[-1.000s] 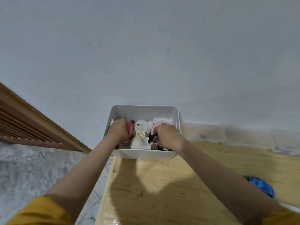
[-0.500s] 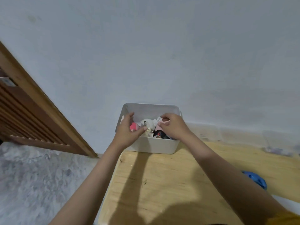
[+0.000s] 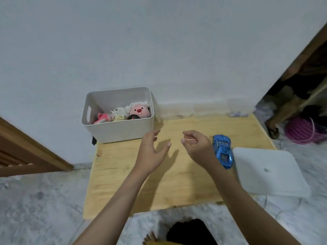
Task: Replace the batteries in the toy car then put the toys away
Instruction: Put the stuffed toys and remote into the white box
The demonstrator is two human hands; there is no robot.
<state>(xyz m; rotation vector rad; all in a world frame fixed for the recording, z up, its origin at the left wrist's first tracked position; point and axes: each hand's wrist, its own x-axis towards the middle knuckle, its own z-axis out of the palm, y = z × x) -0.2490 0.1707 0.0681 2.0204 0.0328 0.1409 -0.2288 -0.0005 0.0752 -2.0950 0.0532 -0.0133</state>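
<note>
Both your hands had come out of the white bin (image 3: 116, 129) since a moment before and hung over the tabletop (image 3: 123, 183). Your left hand (image 3: 152, 151) was spread open and empty; your right hand (image 3: 198, 147) had its fingers (image 3: 185, 140) loosely curled, holding nothing I could see. Plush toys (image 3: 139, 110) already sat in the bin. Only the blue toy car (image 3: 223, 150) lay out, just beside your right hand, near the white lid (image 3: 269, 172). Putting away seemed nearly done; next you likely needed to grasp the car.
</note>
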